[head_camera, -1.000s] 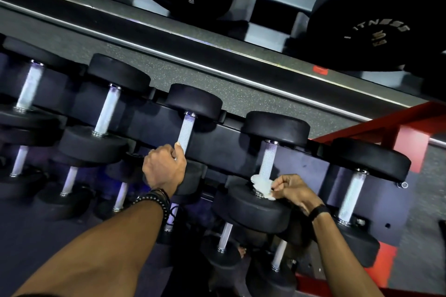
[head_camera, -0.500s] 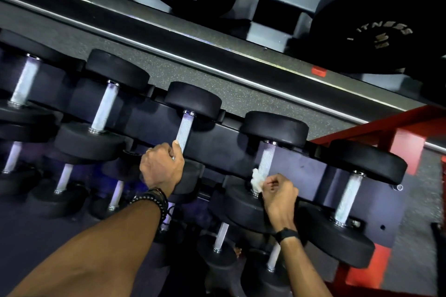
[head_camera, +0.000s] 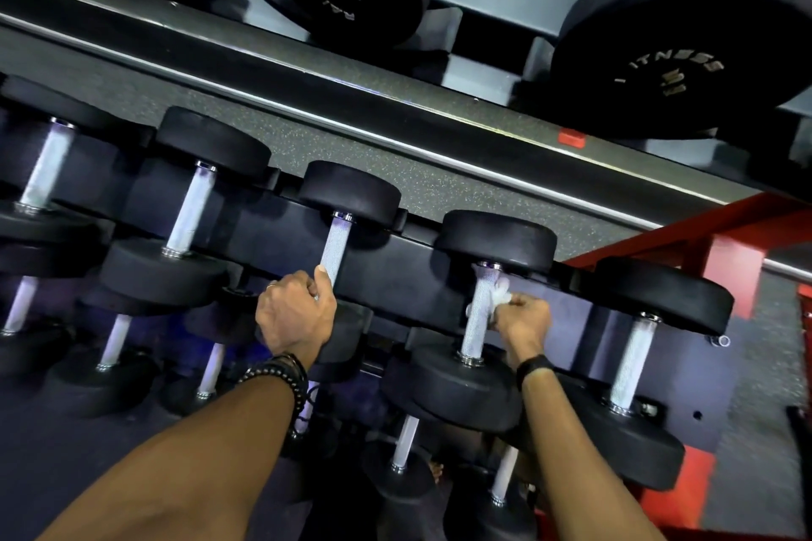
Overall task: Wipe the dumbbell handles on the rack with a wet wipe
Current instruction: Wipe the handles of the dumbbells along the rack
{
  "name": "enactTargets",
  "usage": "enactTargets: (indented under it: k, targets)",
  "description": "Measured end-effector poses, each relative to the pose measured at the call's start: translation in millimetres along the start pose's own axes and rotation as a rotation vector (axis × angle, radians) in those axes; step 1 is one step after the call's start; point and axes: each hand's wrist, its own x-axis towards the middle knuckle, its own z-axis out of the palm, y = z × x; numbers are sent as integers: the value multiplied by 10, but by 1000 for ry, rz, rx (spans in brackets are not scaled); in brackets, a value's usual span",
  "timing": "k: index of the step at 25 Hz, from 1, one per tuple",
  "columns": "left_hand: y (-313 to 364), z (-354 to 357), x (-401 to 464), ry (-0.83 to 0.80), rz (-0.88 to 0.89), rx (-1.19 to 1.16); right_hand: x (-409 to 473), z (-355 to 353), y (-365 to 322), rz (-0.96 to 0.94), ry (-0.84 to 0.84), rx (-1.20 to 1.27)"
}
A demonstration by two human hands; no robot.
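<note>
I curl my left hand (head_camera: 295, 316) round the handle (head_camera: 335, 246) at frame centre to brace, while my right hand (head_camera: 523, 323) pinches the wet wipe (head_camera: 498, 294) against the right-of-centre handle (head_camera: 479, 316) on the rack (head_camera: 395, 272).

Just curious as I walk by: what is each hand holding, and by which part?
The left hand grips a dumbbell handle at its near end. The right hand pinches a white wet wipe against the upper part of the next handle.
</note>
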Motion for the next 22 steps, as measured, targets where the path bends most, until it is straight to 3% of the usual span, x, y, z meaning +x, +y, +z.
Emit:
enactTargets:
  k: [2,6,11,12,16,20,22]
  targets:
    - [-10,1,15,8,-6,1,125,26,-155,-26,46,10]
    - [-24,12,23,-4,-9,17,-166,-35,296,24,-239,-74]
    - [-22,4,29,-20,-18,17,113,-45,-194,81,-214,361]
    - [-20,5,28,-23,-24,19,106,-38,-163,64,-266,378]
    - [-14,0,38,-31,-14,36,-32,-138,116,250,-746,377]
    - [-7,-10,26,1,-13,26,104,-48,-68,194,-753,531]
    - [-4,-6,27,-2,-4,29,-3,-18,29,232,-831,371]
